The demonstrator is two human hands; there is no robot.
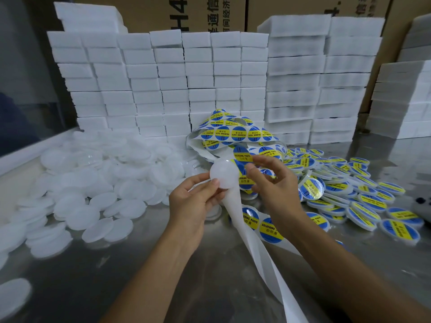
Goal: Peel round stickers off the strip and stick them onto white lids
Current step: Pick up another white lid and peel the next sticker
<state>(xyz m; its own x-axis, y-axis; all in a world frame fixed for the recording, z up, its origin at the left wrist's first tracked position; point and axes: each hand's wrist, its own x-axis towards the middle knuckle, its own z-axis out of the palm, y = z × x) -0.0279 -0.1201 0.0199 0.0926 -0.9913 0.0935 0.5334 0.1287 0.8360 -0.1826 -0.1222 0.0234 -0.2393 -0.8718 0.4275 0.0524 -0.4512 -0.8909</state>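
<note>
Right of the right hand point(268, 180): many stickered lids point(363, 199). Left: big bare pile point(93, 183). Left hand point(196, 197) grips blank lid point(224, 174); right pinches sticker point(242, 157).

The left hand point(198, 197) pinches a white lid point(224, 174); the right hand point(271, 176) holds a sticker point(242, 155) above the strip point(235, 134).

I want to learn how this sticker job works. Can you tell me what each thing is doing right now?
Left hand: holds a bare white lid.
Right hand: pinches a round sticker on the sticker strip.
Peeled backing: bare, trails toward the camera.
Plain lids: heaped, unstickered.
Stickered lids: heaped, labelled.
Foam blocks: stacked.
</note>
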